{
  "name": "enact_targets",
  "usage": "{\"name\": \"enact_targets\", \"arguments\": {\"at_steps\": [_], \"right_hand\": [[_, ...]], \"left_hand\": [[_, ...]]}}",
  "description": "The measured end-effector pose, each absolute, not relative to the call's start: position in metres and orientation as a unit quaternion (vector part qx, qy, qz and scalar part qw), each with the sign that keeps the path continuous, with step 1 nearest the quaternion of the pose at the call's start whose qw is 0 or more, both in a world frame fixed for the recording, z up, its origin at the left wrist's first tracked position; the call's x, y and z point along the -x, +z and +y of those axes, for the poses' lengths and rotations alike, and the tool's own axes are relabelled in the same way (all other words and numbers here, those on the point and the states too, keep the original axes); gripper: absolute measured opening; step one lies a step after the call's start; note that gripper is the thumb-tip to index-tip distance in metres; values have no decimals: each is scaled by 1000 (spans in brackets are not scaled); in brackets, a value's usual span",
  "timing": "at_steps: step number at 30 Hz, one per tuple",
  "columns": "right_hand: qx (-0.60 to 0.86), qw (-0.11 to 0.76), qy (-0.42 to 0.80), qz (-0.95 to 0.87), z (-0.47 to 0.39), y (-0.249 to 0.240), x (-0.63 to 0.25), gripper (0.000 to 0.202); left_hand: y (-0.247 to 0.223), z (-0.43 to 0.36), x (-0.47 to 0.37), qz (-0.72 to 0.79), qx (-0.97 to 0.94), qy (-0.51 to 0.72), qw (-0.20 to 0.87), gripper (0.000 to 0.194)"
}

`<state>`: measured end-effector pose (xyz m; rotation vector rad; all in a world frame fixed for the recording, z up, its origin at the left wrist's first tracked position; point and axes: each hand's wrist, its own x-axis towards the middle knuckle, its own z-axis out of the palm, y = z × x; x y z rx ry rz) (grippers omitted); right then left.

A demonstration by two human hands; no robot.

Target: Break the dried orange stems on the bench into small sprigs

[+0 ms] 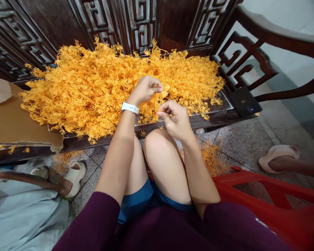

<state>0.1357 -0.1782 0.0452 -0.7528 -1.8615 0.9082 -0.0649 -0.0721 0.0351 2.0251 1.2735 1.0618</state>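
Orange plastic flower sprigs (94,83) lie in a wide, tangled heap along a dark wooden bench. My left hand (148,89), with a white watch band at the wrist, is over the front middle of the heap, its thumb and fingers pinched at an orange piece whose shape is hard to make out. Lower and to the right, my right hand (174,116) is above my knee near the bench edge. Its fingers are curled against the thumb, and whatever lies between them is too small to name. The two hands are apart.
A dark phone (245,101) rests at the bench's right end, by the curved armrest (277,29). Cardboard (18,120) is at the left. A red plastic stool (264,198) stands at the right. Orange scraps (214,158) litter the floor. Other people's sandalled feet show on both sides.
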Motion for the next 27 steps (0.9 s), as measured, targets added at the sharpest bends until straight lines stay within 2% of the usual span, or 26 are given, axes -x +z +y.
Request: {"name": "enact_targets", "arguments": {"at_steps": [10, 12, 15, 17, 19, 20, 21, 23, 24, 25, 27], "right_hand": [[287, 423, 296, -807, -184, 62, -152, 22], [258, 426, 326, -803, -190, 67, -154, 23], [53, 398, 490, -774, -207, 81, -152, 19], [-92, 303, 563, -763, -216, 90, -148, 13], [-166, 220, 585, -763, -215, 92, -145, 10], [-175, 225, 603, -745, -211, 89, -144, 11], [-162, 283, 633, -702, -205, 83, -143, 10], [-42, 458, 678, -573, -187, 67, -144, 9], [43, 518, 682, -514, -179, 59, -145, 19], [121, 555, 680, -463, -171, 51, -146, 26], [220, 569, 681, -405, -160, 39, -148, 31]], "left_hand": [[41, -75, 51, 446, -760, 380, 281, 13], [38, -72, 53, 464, -756, 382, 261, 13], [31, -63, 62, 538, -713, 407, 189, 14], [28, -56, 71, 558, -692, 429, 162, 15], [28, -53, 77, 541, -697, 439, 169, 14], [28, -53, 78, 531, -704, 437, 176, 13], [29, -53, 79, 525, -711, 430, 184, 12], [30, -57, 78, 519, -724, 409, 197, 10], [30, -59, 77, 518, -730, 397, 202, 10], [30, -61, 76, 516, -736, 387, 206, 9], [30, -63, 75, 514, -742, 376, 209, 9]]}}
